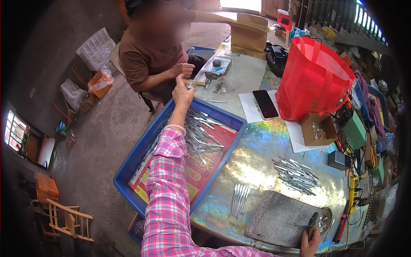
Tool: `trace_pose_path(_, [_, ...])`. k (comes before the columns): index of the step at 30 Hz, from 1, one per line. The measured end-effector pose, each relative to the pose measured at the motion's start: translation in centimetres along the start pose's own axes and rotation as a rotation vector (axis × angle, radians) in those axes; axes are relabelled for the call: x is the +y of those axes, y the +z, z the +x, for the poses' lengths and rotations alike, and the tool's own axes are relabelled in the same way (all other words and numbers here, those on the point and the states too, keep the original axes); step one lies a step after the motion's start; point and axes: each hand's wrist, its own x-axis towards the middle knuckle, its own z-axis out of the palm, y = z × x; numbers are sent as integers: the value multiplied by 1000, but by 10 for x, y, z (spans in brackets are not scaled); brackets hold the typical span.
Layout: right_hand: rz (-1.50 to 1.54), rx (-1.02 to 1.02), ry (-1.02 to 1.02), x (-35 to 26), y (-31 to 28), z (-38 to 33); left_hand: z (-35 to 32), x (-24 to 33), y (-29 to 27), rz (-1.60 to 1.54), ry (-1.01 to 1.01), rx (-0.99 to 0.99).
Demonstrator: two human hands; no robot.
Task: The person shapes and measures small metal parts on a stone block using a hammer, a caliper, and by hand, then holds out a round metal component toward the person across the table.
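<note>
My left hand (183, 95) reaches past the far edge of a blue tray (222, 172), fingers closed around a small shiny thing I cannot make out. Many thin silvery metal pieces (199, 128) lie heaped in the tray below that arm. My right hand (310, 243), at the lower right, is closed on a short dark tool (313, 220) over a worn grey slab (274, 220). Beside the slab lies a neat row of metal pieces (240, 200). A loose pile of similar pieces (295, 175) lies beyond it.
Across the tray sits another person (150, 64), one arm toward an open carton (249, 36). A red bag (314, 81), a phone (265, 104) and a small cardboard box (318, 129) stand or lie on the table. Cables and a yellow power strip (352, 195) line the right edge.
</note>
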Motion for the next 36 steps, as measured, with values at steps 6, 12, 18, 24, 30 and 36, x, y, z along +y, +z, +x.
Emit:
trace_pose_path(6, [-46, -42, 52, -1, -1, -2, 0, -2, 2, 0, -19, -10])
trace_pose_path(12, [-66, -45, 64, -17, -2, 0, 2, -5, 3, 44, -8, -1])
trace_pose_path(18, [-57, -52, 114, -25, -2, 1, 0, -2, 3, 20, -16, -19])
trace_pose_path(24, [-88, -50, 98, -28, -2, 0, 0, -7, 4, -10, -7, 4])
trace_pose_path(30, [-122, -55, 158, -24, -2, 0, 3, -17, 11, 255, 67, -35])
trace_pose_path(36, [-95, 4, 44, -25, 1, -2, 8, -32, 13, 190, 37, -96])
